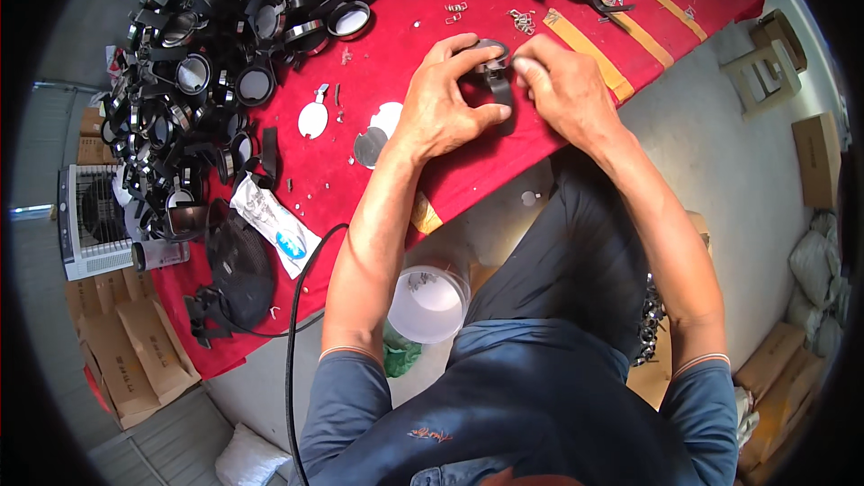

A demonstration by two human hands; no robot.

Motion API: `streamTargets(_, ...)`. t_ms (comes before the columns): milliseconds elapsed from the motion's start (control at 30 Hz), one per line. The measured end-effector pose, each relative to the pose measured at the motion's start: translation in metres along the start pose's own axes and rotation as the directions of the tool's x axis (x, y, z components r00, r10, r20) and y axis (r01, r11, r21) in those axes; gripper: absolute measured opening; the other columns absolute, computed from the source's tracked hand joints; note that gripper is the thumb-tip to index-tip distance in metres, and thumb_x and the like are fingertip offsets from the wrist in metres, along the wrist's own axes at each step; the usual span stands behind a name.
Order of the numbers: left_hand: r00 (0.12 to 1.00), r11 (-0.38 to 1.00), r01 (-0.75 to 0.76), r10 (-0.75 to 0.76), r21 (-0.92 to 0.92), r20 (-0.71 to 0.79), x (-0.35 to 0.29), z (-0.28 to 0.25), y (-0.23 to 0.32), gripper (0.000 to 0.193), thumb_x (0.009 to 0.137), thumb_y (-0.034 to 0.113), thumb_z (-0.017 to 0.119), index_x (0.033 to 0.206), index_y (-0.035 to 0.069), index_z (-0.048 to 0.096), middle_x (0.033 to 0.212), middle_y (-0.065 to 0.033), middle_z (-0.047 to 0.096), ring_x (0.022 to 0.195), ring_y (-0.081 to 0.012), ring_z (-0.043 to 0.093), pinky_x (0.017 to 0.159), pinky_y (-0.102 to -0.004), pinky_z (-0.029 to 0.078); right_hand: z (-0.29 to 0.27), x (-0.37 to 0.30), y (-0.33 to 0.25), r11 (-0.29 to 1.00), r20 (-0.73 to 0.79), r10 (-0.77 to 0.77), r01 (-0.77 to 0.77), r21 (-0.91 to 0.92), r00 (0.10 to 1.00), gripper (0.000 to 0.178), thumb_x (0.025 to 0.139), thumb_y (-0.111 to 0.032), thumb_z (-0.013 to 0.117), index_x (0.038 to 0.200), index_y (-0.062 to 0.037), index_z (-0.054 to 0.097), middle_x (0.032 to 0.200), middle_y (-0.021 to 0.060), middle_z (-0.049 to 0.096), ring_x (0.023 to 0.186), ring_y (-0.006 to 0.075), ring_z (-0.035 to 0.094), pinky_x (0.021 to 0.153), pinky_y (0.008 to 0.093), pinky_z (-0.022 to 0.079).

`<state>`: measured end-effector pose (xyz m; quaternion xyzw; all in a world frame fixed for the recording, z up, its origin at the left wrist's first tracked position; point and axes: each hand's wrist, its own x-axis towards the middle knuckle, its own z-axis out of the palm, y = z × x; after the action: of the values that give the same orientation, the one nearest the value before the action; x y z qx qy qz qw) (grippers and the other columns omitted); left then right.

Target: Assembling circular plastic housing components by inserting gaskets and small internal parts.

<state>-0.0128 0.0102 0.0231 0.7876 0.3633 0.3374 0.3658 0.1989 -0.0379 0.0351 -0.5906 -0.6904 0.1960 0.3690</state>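
Both hands are held close together over the red cloth point(387, 63), near its front edge. By the left hand point(441, 103), a black piece point(501, 90) with a strap-like lower end is gripped, the fingers bent around its upper part and the thumb set against the strap below. The right hand point(562, 85) is almost closed just beside it, thumb and forefinger bunched near the metal fitting point(492, 65); whether anything small is pinched there cannot be told. From this, close handwork at the fitting is judged to be in hand, with the piece steadied on the left and worked from the right. For the next move, a firm left hold and a precise fingertip touch seem to be called for. Beyond the hands, small metal clips point(522, 22) are scattered; to the left, black rings point(270, 22) are heaped.
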Motion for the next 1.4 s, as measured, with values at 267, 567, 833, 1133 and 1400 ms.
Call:
streamTargets(267,0.999,0.985,-0.044,0.041,0.170,0.019,-0.005,-0.002,0.002,0.079,0.069,0.019,0.091,0.143,0.012,0.064,0.159,-0.0272,0.048,0.146,-0.0451,0.051,0.121,-0.0500,0.045,0.001,0.000,0.014,0.567,0.325,0.442,-0.541,0.621,0.836,0.032,0.109,-0.015,0.056,0.135,-0.0008,0.066,0.099,0.0079,0.071,0.076,0.0115,0.068,0.065,0.0264,0.057)
streamTargets(567,1.000,0.992,0.009,-0.008,0.122,-0.015,-0.007,0.000,0.007,0.080,0.069,0.018,0.092,0.142,0.008,0.062,0.163,-0.0228,0.048,0.145,-0.0394,0.054,0.120,-0.0482,0.044,0.018,0.036,0.000,0.722,0.217,0.568,-0.607,0.332,0.794,0.036,0.100,-0.035,0.071,0.104,0.0000,0.076,0.067,0.0066,0.071,0.051,0.0143,0.064,0.052,0.0327,0.053)
streamTargets(833,1.000,0.990,0.020,-0.017,0.136,-0.024,-0.006,0.003,0.008,0.078,0.069,0.019,0.090,0.141,0.007,0.063,0.163,-0.0238,0.048,0.145,-0.0397,0.054,0.119,-0.0486,0.045,0.011,0.054,0.001,0.795,0.272,0.560,-0.600,0.088,0.783,0.032,0.096,-0.030,0.066,0.088,-0.0006,0.077,0.069,0.0115,0.072,0.057,0.0214,0.070,0.059,0.0385,0.057)
streamTargets(1133,0.999,0.993,0.024,-0.019,0.112,-0.047,-0.006,0.003,0.009,0.074,0.067,0.018,0.091,0.136,0.007,0.066,0.154,-0.0280,0.054,0.143,-0.0442,0.054,0.117,-0.0499,0.048,0.014,-0.003,-0.016,0.732,0.035,0.477,-0.419,0.538,0.878,0.035,0.107,-0.008,0.057,0.140,0.0047,0.057,0.099,0.0125,0.076,0.080,0.0165,0.073,0.069,0.0303,0.061)
streamTargets(1400,0.995,0.989,0.000,0.015,0.151,-0.103,-0.008,0.014,0.007,0.075,0.067,0.023,0.094,0.135,0.009,0.067,0.150,-0.0266,0.056,0.140,-0.0437,0.056,0.116,-0.0507,0.048,0.014,-0.015,0.007,0.850,0.014,0.389,-0.364,0.382,0.921,0.027,0.111,-0.011,0.056,0.133,0.0030,0.064,0.108,0.0109,0.075,0.089,0.0103,0.069,0.078,0.0271,0.059)
